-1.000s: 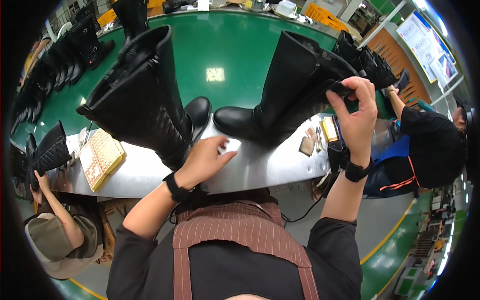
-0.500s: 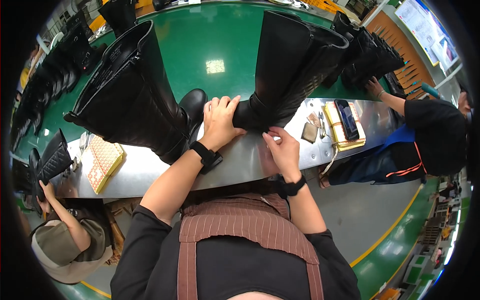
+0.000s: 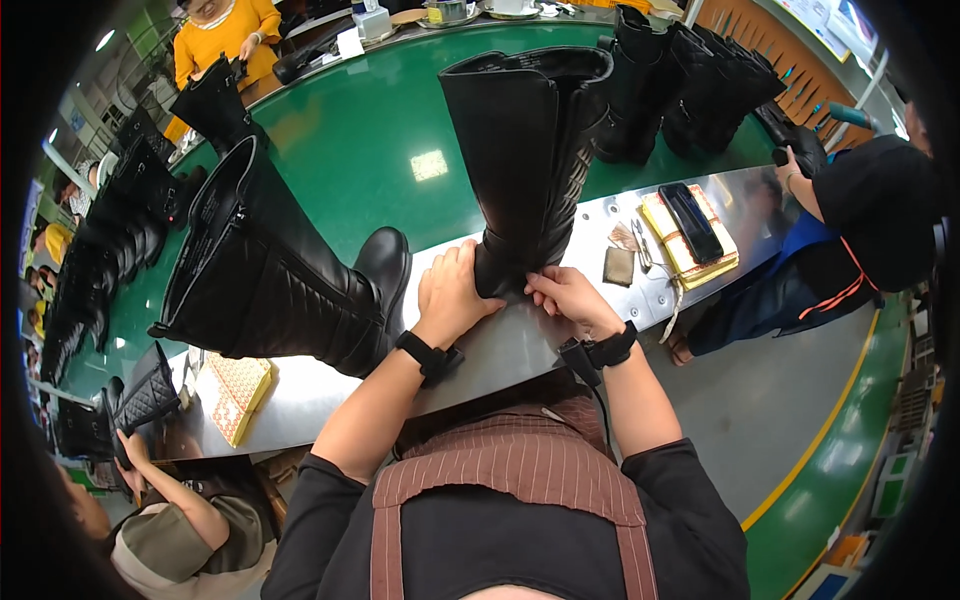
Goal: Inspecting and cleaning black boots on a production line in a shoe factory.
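Tall black boot (image 3: 520, 150) stands just off twelve o'clock, its foot on the metal strip (image 3: 500, 350) along the near edge of the green tabletop (image 3: 350, 130). Reaching in from seven o'clock, the left hand (image 3: 450, 292) cups the boot's foot, fingers over its far side and thumb on the near side. From five o'clock comes the right hand (image 3: 560, 295), with thumb and forefinger drawn together against the ankle; I cannot tell what, if anything, sits between them.

At ten o'clock a second boot (image 3: 290, 285) stands untouched, near the left hand. A patterned yellow stack (image 3: 235, 395) lies at eight o'clock. Around two o'clock are a small brown square (image 3: 619, 266), a slim metal tool (image 3: 642, 250) and another yellow stack (image 3: 665, 235) bearing a dark phone (image 3: 692, 222). More black boots (image 3: 690, 90) stand at half past one.
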A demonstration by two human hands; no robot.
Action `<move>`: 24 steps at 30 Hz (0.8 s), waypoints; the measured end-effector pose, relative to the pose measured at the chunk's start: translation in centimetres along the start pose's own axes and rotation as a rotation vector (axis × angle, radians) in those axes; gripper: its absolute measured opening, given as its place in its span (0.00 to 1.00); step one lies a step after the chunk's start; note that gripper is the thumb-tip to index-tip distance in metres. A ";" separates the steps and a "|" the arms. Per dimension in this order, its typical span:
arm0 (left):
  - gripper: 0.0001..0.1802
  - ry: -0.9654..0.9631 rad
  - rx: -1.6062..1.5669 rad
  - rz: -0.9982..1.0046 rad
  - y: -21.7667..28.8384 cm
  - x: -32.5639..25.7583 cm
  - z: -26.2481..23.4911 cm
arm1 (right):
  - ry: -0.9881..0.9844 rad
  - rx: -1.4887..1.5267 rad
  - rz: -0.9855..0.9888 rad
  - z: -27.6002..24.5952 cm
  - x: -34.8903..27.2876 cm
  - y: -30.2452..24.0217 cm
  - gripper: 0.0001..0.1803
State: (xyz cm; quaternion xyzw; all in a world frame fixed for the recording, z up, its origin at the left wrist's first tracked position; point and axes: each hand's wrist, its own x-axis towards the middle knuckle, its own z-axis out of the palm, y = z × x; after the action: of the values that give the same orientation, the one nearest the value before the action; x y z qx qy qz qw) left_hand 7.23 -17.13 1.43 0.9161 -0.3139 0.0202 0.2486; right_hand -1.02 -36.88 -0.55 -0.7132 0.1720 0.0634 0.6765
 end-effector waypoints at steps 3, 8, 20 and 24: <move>0.53 0.015 0.013 0.023 0.2 -0.1 -0.1 | -0.128 0.255 0.126 0.0 -0.2 -0.2 0.13; 0.51 0.011 0.039 0.010 0.1 0.0 0.0 | 0.059 0.386 0.025 1.4 -1.7 -2.6 0.12; 0.47 0.009 0.085 0.042 0.3 -0.1 -0.1 | 0.138 0.296 -0.577 0.1 -6.5 -16.9 0.17; 0.47 -0.007 0.057 0.053 0.1 -0.1 -0.3 | 0.092 0.284 -0.509 0.7 -6.9 -19.1 0.17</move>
State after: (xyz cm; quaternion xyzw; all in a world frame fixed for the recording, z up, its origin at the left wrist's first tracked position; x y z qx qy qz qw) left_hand 7.12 -16.99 1.71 0.9143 -0.3380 0.0324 0.2207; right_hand -0.99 -34.56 19.63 -0.6336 0.0251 -0.1653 0.7554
